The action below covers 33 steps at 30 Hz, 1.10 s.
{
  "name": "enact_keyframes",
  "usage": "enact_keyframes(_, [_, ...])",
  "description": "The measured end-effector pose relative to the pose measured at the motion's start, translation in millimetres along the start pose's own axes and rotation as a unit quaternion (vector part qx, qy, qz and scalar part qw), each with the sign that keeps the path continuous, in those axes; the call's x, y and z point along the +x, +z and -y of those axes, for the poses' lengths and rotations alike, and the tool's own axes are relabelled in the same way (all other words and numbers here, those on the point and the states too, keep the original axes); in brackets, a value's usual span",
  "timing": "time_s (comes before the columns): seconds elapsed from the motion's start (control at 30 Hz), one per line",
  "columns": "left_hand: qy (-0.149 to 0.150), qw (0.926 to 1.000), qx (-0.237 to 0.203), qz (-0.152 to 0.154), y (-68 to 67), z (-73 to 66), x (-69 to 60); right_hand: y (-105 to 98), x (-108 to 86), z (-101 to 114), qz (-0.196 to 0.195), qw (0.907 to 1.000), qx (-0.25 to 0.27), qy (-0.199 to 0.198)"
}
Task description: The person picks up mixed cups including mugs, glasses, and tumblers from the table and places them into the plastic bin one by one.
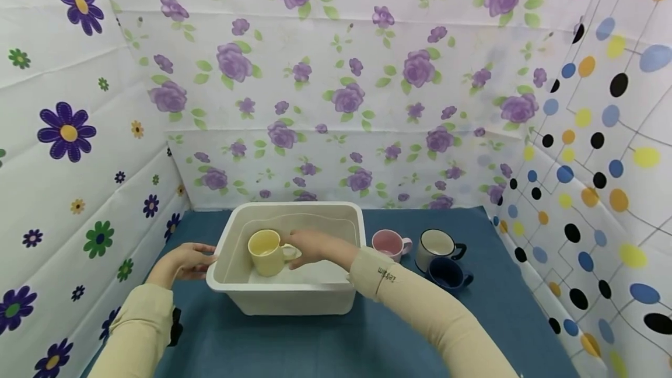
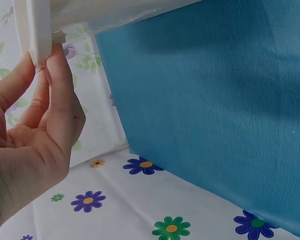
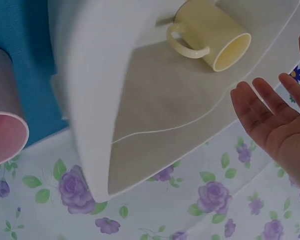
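Mug of pale yellow stands in a white tub along the table's far edge, its handle toward an empty, loose-fingered right hand, the left hand pinching the rim, seemingly for steadiness, and three cups toward the far right corner.
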<state>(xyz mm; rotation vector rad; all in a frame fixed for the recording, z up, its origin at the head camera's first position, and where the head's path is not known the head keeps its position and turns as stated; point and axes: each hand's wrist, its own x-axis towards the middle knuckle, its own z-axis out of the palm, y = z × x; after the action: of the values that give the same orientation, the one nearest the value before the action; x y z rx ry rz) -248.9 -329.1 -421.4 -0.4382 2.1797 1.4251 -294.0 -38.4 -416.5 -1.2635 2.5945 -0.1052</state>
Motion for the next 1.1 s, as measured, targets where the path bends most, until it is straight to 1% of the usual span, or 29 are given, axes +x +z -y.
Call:
enact_keyframes(0.13, [-0.001,1.0000,0.007,0.000,-1.9,1.5,-0.8,-4,-9.8,0,-0.004,0.9999,0.015,-0.002])
enact_keyframes(0.23, [-0.001,1.0000,0.009,-0.002,-2.3,1.3,-1.5,-7,-17.0,-2,-0.010,0.9989,0.046,-0.006])
enact_keyframes(0.33, [0.000,1.0000,0.007,-0.006,-1.3,0.3,-1.6,-10,-24.1,-5,-0.024,0.9969,0.074,-0.013])
enact_keyframes(0.53, [0.004,0.9998,0.011,-0.013,3.1,-1.8,0.0,-8,-40.5,-14,-0.056,0.9948,0.082,-0.023])
enact_keyframes(0.67, [0.006,0.9999,0.009,-0.008,4.8,-1.2,3.1,-7,-54.3,-18,-0.071,0.9924,0.097,-0.026])
enact_keyframes(0.9, [0.009,0.9998,0.015,0.001,0.0,5.2,4.3,-7,-74.5,-19,-0.101,0.9868,0.119,-0.046])
enact_keyframes(1.1, [0.017,0.9997,0.012,0.009,-3.9,7.4,4.3,-3,-87.3,-29,-0.114,0.9843,0.126,-0.048])
